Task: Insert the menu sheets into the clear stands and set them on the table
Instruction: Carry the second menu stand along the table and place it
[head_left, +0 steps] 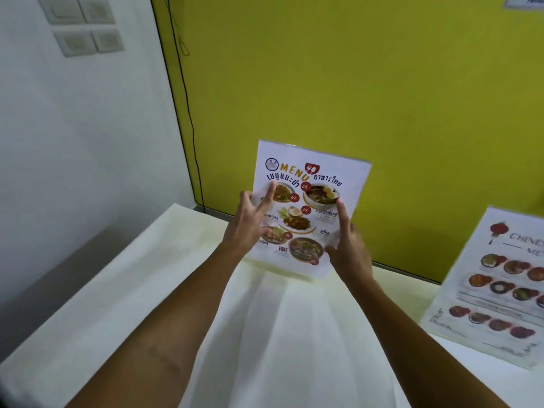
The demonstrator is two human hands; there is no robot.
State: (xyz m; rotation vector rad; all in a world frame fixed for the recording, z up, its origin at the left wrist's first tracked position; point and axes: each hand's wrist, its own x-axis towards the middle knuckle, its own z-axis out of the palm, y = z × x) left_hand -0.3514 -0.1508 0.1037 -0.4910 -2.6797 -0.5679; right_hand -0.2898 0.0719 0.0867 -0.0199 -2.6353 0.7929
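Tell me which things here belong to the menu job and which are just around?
Part of the job: Thai menu in its clear stand, left hand, right hand, Chinese menu stand, table.
Just around: wall switches, black cable.

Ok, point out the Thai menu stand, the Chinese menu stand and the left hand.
Thai menu stand [316, 175], head view, title area.
Chinese menu stand [497, 293], head view, sheet middle.
left hand [248, 222], head view, back of hand.
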